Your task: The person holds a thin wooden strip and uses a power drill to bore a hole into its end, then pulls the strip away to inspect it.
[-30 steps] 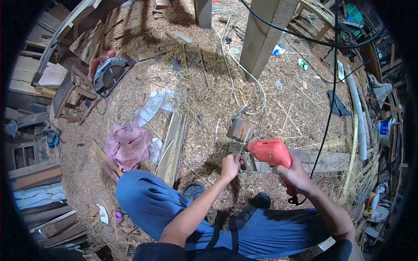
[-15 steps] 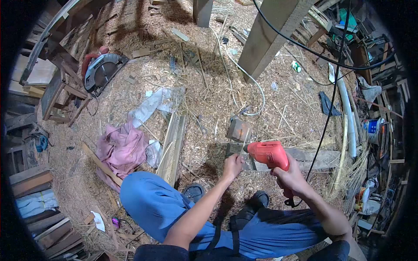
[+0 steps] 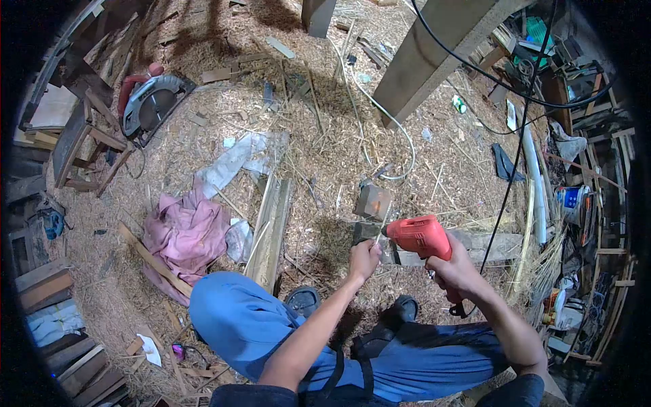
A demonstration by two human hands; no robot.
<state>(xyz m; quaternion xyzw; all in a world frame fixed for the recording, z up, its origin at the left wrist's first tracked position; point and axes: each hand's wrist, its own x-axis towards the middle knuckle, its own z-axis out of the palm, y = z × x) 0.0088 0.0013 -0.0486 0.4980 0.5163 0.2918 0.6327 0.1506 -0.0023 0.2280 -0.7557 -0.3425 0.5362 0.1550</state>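
Note:
My right hand (image 3: 451, 268) is wrapped round the handle of a red power drill (image 3: 420, 235), whose tip points left. My left hand (image 3: 365, 259) is closed on a thin, light stick (image 3: 386, 216) just left of the drill's tip. Beneath that hand lies a dark block (image 3: 364, 233) at the left end of a flat board (image 3: 485, 247) on the ground. A brownish block-shaped object (image 3: 373, 202) sits just beyond it. Where the drill's tip meets the stick is too small to make out.
A circular saw (image 3: 154, 105) stands at the upper left. A pink cloth (image 3: 186, 234) and a long plank (image 3: 270, 230) lie left of my hands. A wooden post (image 3: 434, 64) rises ahead, with a black cable (image 3: 505, 210) hanging at the right.
The view has shifted slightly. Both hands hold nearly the same positions, with the drill still by the stick.

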